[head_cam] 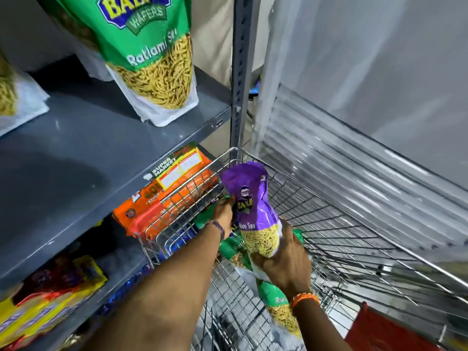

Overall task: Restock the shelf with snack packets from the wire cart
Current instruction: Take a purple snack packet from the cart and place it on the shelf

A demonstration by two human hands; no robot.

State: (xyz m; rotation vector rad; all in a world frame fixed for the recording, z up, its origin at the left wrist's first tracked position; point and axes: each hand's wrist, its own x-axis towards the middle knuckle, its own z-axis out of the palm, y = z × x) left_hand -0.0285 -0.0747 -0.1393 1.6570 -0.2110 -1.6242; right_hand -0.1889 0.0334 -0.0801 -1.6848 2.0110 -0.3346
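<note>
A purple Aloo Sev packet (249, 203) stands upright inside the wire cart (336, 224). My right hand (283, 257) grips its lower end from the right, and my left hand (224, 211) holds its left edge. Green Ratlami Sev packets (274, 297) lie in the cart under my hands. On the grey shelf (76, 153) at upper left stands a large green Ratlami Sev packet (154, 59), with part of another packet (15, 95) at the far left edge.
Orange packets (164, 198) sit under the shelf board, pressed against the cart's left side. Yellow and blue packets (45, 300) fill the lower shelf. A grey upright post (240, 72) stands behind the cart. A clear corrugated sheet (354, 160) lines the wall to the right. A red flap (379, 330) hangs at the cart's near right.
</note>
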